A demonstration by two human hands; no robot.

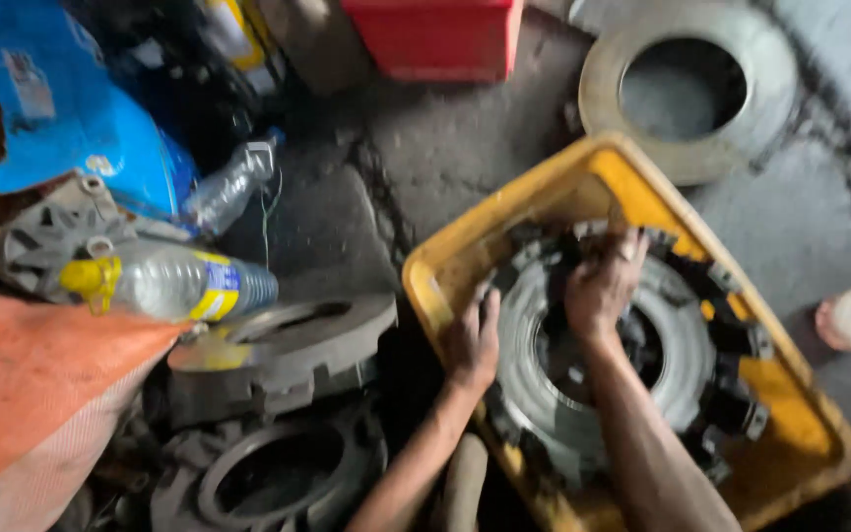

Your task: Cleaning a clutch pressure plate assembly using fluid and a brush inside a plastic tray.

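A round grey clutch pressure plate (593, 365) lies flat in a yellow plastic tub (800, 433) on a grimy concrete floor (347, 197). The left hand (473, 340) grips its near-left rim, fingers curled. The right hand (603, 281) reaches across to the far rim, fingers bent onto the dark housing. Nearby lie a flywheel (283, 350), a plastic bottle (174, 283) and a metal ring (687, 89).

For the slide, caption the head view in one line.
Both hands, left hand and right hand, grip a round grey metal disc assembly lying in a yellow tray.
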